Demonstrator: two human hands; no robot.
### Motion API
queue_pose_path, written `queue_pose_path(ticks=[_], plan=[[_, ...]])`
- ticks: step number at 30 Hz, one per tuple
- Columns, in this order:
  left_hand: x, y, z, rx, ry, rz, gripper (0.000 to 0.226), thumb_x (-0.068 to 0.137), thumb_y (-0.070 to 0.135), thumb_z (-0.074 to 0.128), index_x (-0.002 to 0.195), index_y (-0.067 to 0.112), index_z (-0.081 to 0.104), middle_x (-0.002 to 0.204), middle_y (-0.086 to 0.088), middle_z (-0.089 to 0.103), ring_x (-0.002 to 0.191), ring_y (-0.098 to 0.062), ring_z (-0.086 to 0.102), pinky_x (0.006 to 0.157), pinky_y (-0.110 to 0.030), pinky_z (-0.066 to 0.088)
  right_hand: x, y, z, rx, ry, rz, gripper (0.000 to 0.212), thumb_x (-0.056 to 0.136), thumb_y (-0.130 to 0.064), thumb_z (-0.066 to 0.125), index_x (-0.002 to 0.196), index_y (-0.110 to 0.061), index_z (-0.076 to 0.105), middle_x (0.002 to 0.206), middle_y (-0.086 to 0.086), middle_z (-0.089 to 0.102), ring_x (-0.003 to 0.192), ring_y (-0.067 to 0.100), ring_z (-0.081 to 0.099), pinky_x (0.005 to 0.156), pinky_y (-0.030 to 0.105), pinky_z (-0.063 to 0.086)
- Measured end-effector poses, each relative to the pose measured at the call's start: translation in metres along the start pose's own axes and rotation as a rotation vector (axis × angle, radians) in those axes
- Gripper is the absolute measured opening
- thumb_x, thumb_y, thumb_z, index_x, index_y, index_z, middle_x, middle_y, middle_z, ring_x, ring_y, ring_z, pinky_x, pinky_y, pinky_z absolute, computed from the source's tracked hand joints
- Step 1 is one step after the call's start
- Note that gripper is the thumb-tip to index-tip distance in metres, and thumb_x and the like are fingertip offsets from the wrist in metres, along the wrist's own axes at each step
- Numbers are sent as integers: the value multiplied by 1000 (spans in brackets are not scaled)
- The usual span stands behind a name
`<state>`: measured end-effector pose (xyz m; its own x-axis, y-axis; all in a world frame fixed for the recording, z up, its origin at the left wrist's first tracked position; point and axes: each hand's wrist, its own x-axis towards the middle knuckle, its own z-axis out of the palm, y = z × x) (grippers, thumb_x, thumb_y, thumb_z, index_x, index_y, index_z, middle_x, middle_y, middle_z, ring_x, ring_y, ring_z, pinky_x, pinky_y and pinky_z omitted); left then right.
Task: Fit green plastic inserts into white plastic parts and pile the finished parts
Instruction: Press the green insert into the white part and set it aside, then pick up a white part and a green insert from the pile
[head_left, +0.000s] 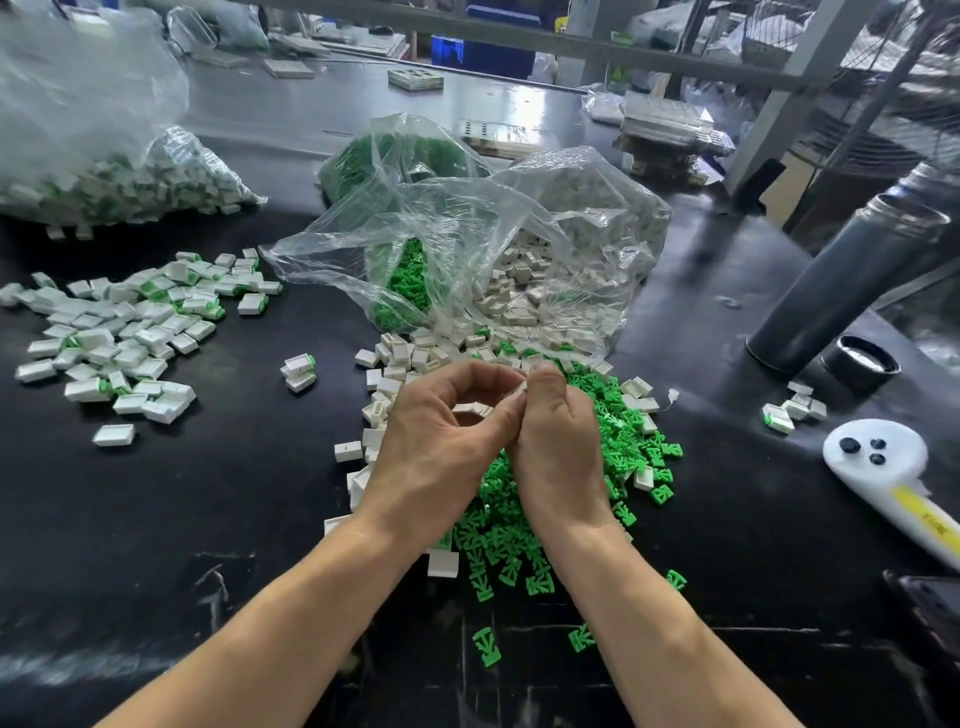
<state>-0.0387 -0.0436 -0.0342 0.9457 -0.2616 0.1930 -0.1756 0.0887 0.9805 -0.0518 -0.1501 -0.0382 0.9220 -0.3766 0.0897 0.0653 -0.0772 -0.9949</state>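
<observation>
On the black table (208, 493) lies a clear bag (467, 234) spilling white parts (395, 358) and green inserts (623, 431); finished parts (119, 332) heap far left; left hand (436, 447) and right hand (556, 441) — fingers curled — pinch one white part (521, 388) together.

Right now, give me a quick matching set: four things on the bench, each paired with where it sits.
Things:
1. finished pile
2. loose green inserts
3. flask
4. white handle

Places:
A. right edge, nearest the camera
B. left of the hands
C. under the wrists
D. standing at right, cap beside it

Pairs: 1-B, 2-C, 3-D, 4-A
</observation>
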Motion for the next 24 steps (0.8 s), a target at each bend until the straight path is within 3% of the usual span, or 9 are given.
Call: queue_pose_path(ticks=[1,4,6,8,10,12,16,20,24], plan=[[0,0,0,0,-2,2,6,93,15,75,99,15,75,100,-3,78,96,-24,75,89,-49,61,0,-1,1,-1,3,-8,50,101,-43,33,81,-40,80,88,-9,79,89,4,75,79,20,58],[-1,2,-1,-1,2,4,8,92,17,76,99,14,75,99,-4,78,96,-24,74,90,-49,60,1,1,0,36,1,9,52,99,-52,36,84,-30,80,84,-4,78,86,8,75,78,28,58],[0,3,-1,4,9,12,9,90,19,76,97,14,75,97,-3,78,92,-21,74,86,-45,60,-2,-2,-2,60,-11,12,58,105,-56,34,74,-34,78,60,-10,67,57,1,64,55,21,49],[0,4,-4,0,38,11,8,90,19,78,96,15,75,91,-1,77,83,-15,73,79,-35,58,-3,-4,-6,45,-5,-11,67,106,-61,31,68,-24,74,50,-9,57,45,3,50,47,21,37],[2,5,-7,22,76,13,7,88,23,79,93,21,75,86,4,77,78,-7,69,73,-23,54,-1,-5,-12,3,10,-71,63,105,-63,36,73,-21,71,59,-3,63,49,5,52,52,25,36],[3,6,-10,31,84,20,8,86,26,79,92,22,75,82,9,76,75,-2,68,70,-17,52,0,-6,-16,-13,0,-141,46,103,-57,50,84,-21,71,71,-1,67,56,5,53,54,25,38],[3,9,-13,30,108,7,22,82,34,79,94,17,75,84,3,77,76,-4,69,70,-19,55,2,-5,-18,-66,-41,-235,14,97,-37,69,89,-26,72,76,-9,70,66,3,59,63,21,47],[2,6,-15,154,114,19,21,84,22,82,103,23,72,87,1,75,80,-12,72,73,-27,60,2,-1,-15,-146,0,-236,14,98,-36,69,89,-26,71,80,-11,74,70,4,64,65,18,48],[3,7,-23,417,124,121,15,87,23,81,99,29,72,86,16,73,78,-4,69,68,-19,57,1,0,-16,-196,44,-211,14,98,-35,70,88,-27,71,78,-18,71,67,1,63,60,12,45]])
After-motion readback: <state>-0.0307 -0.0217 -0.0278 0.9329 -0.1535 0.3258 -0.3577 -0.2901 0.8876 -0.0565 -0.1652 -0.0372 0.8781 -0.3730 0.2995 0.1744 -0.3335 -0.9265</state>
